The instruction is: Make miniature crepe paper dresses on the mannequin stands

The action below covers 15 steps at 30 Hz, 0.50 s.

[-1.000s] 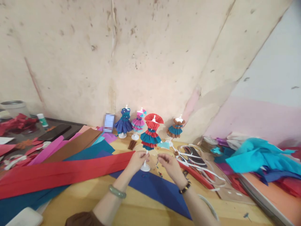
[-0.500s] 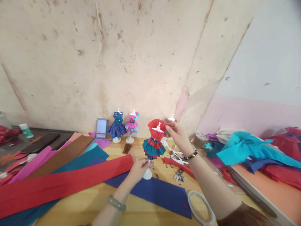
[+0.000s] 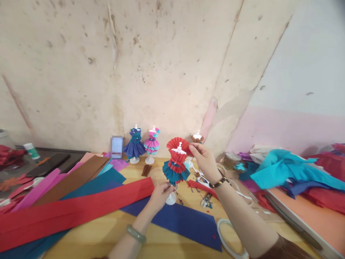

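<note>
A small dress-form mannequin (image 3: 179,149) wears a red and teal crepe-paper dress (image 3: 176,171) with a ruffled skirt and waist band. My left hand (image 3: 161,196) grips its stand just below the skirt, above the round white base (image 3: 170,199). Behind the mannequin's neck a pleated red paper fan (image 3: 175,142) spreads out like a collar. Thumb and fingers of my right hand (image 3: 203,158) pinch the fan's right edge. Blue crepe paper (image 3: 188,225) lies under and in front of the base.
Two more dressed mannequins, one blue (image 3: 135,144) and one pink (image 3: 152,142), stand by the wall; a brown-topped one (image 3: 197,136) is behind my right hand. Red crepe strips (image 3: 81,208), a tape roll (image 3: 221,233), small snips (image 3: 206,200) and heaped teal paper (image 3: 283,169) surround the work.
The mannequin's top has tilted slightly left. My right hand has shifted a little down, its fingers drawn closer together on the fan's edge. My left hand keeps its hold.
</note>
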### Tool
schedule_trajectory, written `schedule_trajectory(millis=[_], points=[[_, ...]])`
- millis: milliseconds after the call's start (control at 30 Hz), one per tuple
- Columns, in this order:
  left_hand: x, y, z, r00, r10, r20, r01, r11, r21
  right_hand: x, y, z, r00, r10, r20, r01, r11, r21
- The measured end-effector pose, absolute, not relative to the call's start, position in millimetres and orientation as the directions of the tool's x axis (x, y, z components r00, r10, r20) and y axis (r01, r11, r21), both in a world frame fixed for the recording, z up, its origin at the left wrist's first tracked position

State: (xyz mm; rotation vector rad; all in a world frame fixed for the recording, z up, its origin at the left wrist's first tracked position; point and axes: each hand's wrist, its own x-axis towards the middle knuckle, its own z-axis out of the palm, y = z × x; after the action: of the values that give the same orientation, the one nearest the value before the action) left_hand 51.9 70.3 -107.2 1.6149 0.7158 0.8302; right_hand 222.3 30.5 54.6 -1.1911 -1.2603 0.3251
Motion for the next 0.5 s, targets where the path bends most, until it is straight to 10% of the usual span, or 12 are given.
schedule_trajectory(millis=[300, 500], points=[[49.0, 76.3, -108.3, 0.478, 0.864, 0.159, -0.037, -0.161, 0.986, 227.2, 25.8, 43.8, 0.453, 0.723, 0.522, 0.293, 0.432, -0.853], [47.2, 81.2, -113.4, 0.432, 0.883, 0.184, 0.013, -0.210, 0.978, 219.8, 13.9, 43.3, 0.181, 0.669, 0.721, 0.697, 0.430, -0.574]])
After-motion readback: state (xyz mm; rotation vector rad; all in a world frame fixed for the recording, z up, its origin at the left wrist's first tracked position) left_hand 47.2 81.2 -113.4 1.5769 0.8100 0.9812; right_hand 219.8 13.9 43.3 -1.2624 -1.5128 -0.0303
